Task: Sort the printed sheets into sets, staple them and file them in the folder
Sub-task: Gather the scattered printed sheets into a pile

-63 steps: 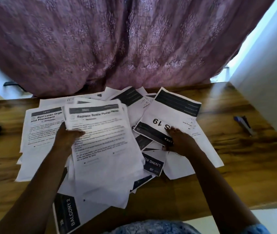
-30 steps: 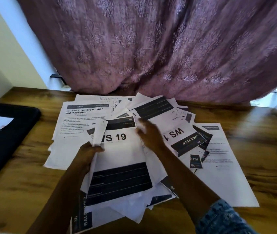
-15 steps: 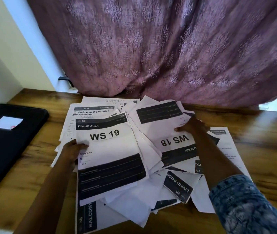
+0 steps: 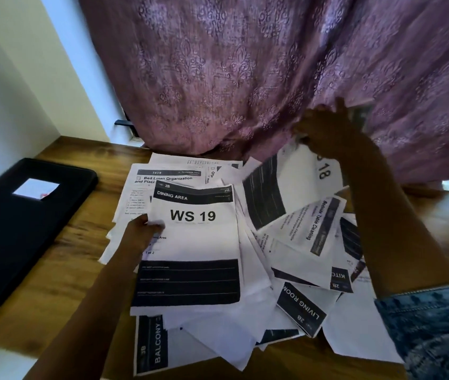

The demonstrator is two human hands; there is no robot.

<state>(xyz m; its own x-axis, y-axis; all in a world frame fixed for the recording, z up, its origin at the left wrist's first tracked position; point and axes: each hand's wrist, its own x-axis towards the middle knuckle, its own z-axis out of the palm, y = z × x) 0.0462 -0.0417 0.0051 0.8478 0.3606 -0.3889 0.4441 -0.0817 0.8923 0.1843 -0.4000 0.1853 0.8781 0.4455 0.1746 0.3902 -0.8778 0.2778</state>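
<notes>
My left hand (image 4: 142,231) pinches the left edge of the white printed WS 19 sheet (image 4: 196,242), pressing it flat on the loose heap of white printed sheets (image 4: 248,270) that covers the brown wooden desk (image 4: 75,270). Beyond the WS 19 sheet and to its right, my right hand (image 4: 327,130) is up in front of the purple patterned curtain (image 4: 245,78), its fingers (image 4: 304,127) curled round the far edge of the white sheet marked 18 (image 4: 300,182), which is lifted off the heap. That hand is blurred, so I cannot tell whether it grips one sheet or several. The flat black folder (image 4: 26,229) lies on the desk, well left of the WS 19 sheet.

The danger, I think, is the heap itself. The lifted sheet could drag the Bedside Table Cleaning sheet (image 4: 308,229), just right of the WS 19 sheet, and scatter the rest. The Balcony sheet (image 4: 152,344), nearer me than the WS 19 sheet, reaches the desk's front edge and could slide off. The WS 19 sheet reads 1 of 2, so laying the 18 on it would make a wrong set.
</notes>
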